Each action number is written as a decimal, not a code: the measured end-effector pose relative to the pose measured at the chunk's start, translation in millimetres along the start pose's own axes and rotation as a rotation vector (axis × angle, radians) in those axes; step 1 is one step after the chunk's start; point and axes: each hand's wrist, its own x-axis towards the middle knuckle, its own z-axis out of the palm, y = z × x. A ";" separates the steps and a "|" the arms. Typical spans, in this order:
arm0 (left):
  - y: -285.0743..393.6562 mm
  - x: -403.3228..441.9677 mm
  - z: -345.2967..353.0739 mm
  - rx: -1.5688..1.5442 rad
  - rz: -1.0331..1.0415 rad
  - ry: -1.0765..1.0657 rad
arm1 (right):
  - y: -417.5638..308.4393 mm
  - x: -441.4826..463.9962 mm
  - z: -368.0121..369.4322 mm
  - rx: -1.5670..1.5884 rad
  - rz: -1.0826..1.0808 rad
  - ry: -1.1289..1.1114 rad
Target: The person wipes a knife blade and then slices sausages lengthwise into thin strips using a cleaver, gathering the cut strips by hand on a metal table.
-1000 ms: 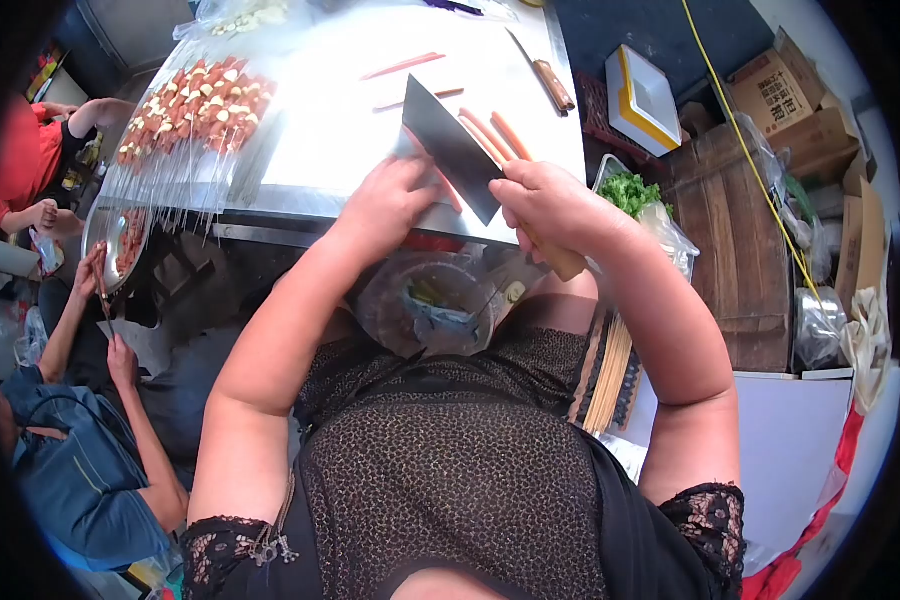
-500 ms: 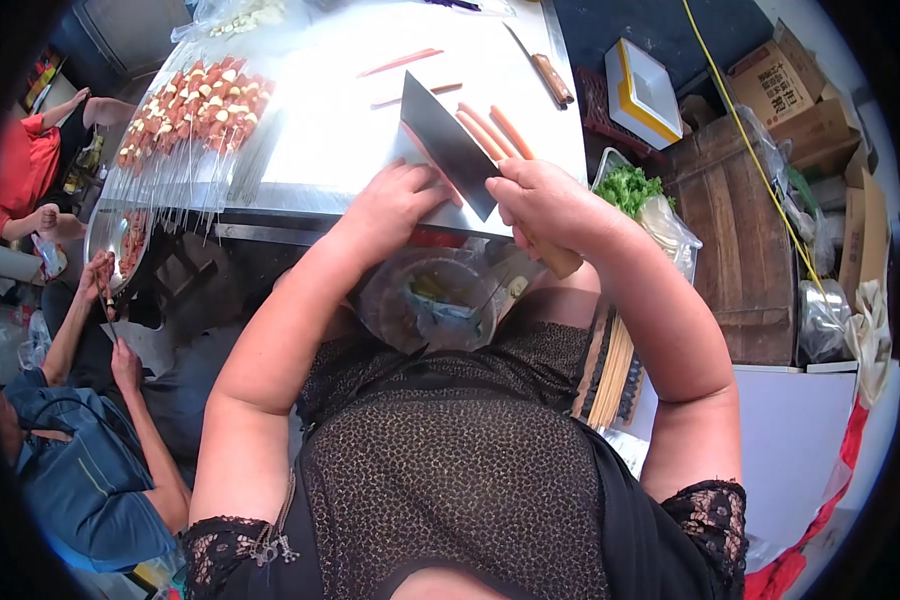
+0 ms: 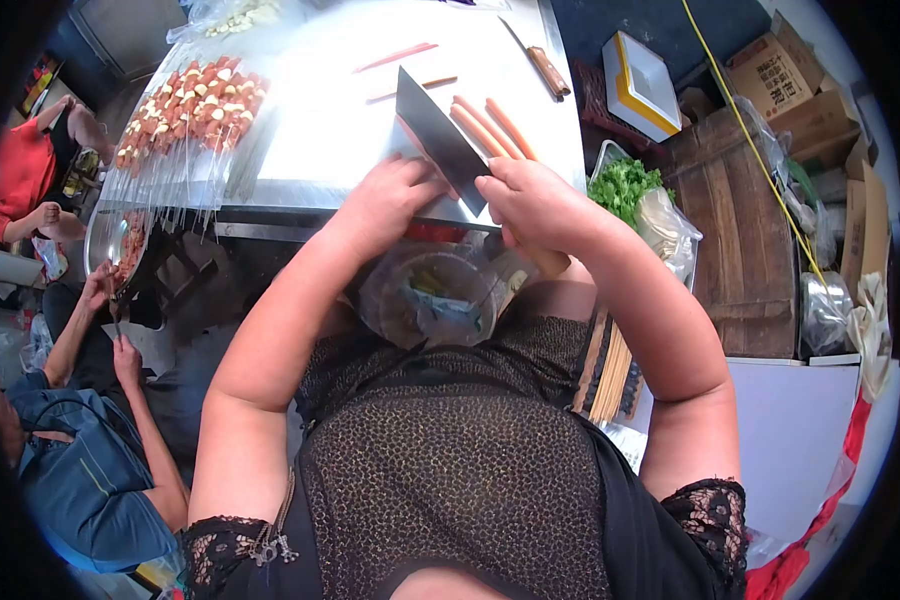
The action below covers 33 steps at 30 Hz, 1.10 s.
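In the head view my right hand (image 3: 530, 200) is closed round the wooden handle (image 3: 545, 258) of a cleaver. The cleaver's broad dark blade (image 3: 435, 140) slants up and to the left over the white table top. My left hand (image 3: 395, 198) has its fingers curled down at the table edge, on a thin pink sausage (image 3: 411, 134) that lies along the blade's left side and is mostly hidden. Just right of the blade lie several whole sausages (image 3: 510, 128). Farther back are a thin reddish strip (image 3: 395, 57) and a brown one (image 3: 410, 89).
Many loaded skewers (image 3: 195, 105) lie at the table's left. A knife (image 3: 545, 70) rests at the back right. Beside the table are leafy greens (image 3: 627, 190) and a white foam box (image 3: 645, 85). A clear bag-lined bin (image 3: 435, 300) stands between my knees. At left, another person (image 3: 90, 470) handles a skewer.
The view has shifted slightly. Both my hands and the cleaver keep nearly the same pose against the sausage. The person at left has moved their hands a little.
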 end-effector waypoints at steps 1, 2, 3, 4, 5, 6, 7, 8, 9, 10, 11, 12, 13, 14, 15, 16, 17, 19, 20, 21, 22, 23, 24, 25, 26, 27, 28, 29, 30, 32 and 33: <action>-0.8 0.0 0.6 0.000 0.002 0.000 | 0.4 0.3 1.5 -0.002 0.006 0.006; -1.1 -0.5 1.4 -0.001 0.005 0.000 | 1.1 0.6 3.6 -0.004 0.013 0.012; -0.2 -0.9 1.1 -0.003 0.006 -0.003 | 3.4 1.7 7.4 -0.001 0.016 0.012; 1.0 -1.2 -0.3 -0.007 0.002 -0.007 | 6.7 3.6 12.9 -0.011 0.013 0.037; 1.9 -2.1 -1.0 -0.011 -0.002 -0.012 | 8.9 4.3 16.9 -0.020 0.009 0.061; 1.9 -4.2 -0.5 -0.011 0.000 -0.018 | 9.7 3.7 19.0 -0.013 0.011 0.060; 1.0 -5.6 0.2 0.005 -0.004 -0.031 | 10.1 2.9 19.5 -0.021 0.018 0.055; -1.0 -4.4 0.3 0.025 -0.004 -0.039 | 9.6 2.5 17.5 -0.030 0.021 0.054; -1.8 -2.7 1.3 0.035 0.004 -0.036 | 12.2 2.3 14.8 -0.029 0.012 0.063; -1.1 -2.7 3.0 -0.047 -0.115 0.024 | 18.7 2.1 13.1 0.071 0.001 0.071; -1.1 -1.2 2.1 -0.128 -0.232 0.089 | 24.6 2.8 10.6 0.167 -0.015 0.079; -0.5 0.9 -1.0 -0.194 -0.304 0.177 | 31.2 1.5 7.7 0.276 -0.021 0.066; -5.8 5.8 4.3 -0.179 -0.299 0.190 | 37.2 1.2 7.2 0.269 -0.040 0.069; -10.6 7.9 16.5 -0.554 -0.502 0.352 | 44.4 1.0 9.8 0.510 -0.045 0.098; -11.8 10.9 23.4 -0.935 -0.698 0.511 | 53.5 2.4 13.0 0.755 -0.045 0.119; -4.5 20.4 16.5 -1.210 -0.867 0.519 | 63.6 7.2 14.4 0.887 -0.115 0.080; -5.4 22.8 14.2 -1.192 -0.864 0.527 | 70.0 11.2 17.2 0.890 -0.130 0.069; -10.6 31.6 11.4 -1.725 -0.990 0.276 | 75.0 17.0 16.5 1.108 -0.212 0.033; -12.5 32.8 16.9 -1.742 -0.938 0.295 | 76.9 19.0 14.7 1.151 -0.226 0.002; -11.1 37.0 13.3 -1.724 -0.931 0.296 | 78.7 21.6 12.6 1.158 -0.243 -0.002; -8.3 40.3 9.3 -1.641 -0.971 0.267 | 81.6 23.7 11.9 1.188 -0.240 -0.023; -6.7 42.7 8.0 -1.558 -1.012 0.236 | 86.0 25.2 12.5 1.221 -0.231 -0.042; -10.7 43.3 8.4 -1.538 -1.030 0.202 | 91.5 28.0 12.6 1.255 -0.231 -0.070; -13.7 43.7 8.3 -1.526 -1.034 0.197 | 96.0 29.8 12.8 1.266 -0.236 -0.073; -15.5 43.9 8.0 -1.467 -1.076 0.161 | 100.4 30.9 13.7 1.323 -0.221 -0.103; -16.9 45.6 7.1 -1.407 -1.116 0.127 | 105.1 32.7 14.8 1.379 -0.206 -0.135; -18.1 47.0 6.4 -1.396 -1.123 0.125 | 111.4 34.4 17.0 1.422 -0.226 -0.167; -18.0 47.5 5.5 -1.401 -1.130 0.112 | 117.0 35.2 17.3 1.436 -0.224 -0.173; -16.2 49.3 2.5 -1.404 -1.139 0.095 | 120.2 33.9 17.1 1.472 -0.188 -0.184; -12.7 54.5 -8.9 -1.372 -1.138 0.009 | 124.4 28.0 14.5 1.540 -0.180 -0.215; -13.2 58.2 -12.9 -1.353 -1.112 -0.059 | 128.1 27.0 13.7 1.549 -0.178 -0.220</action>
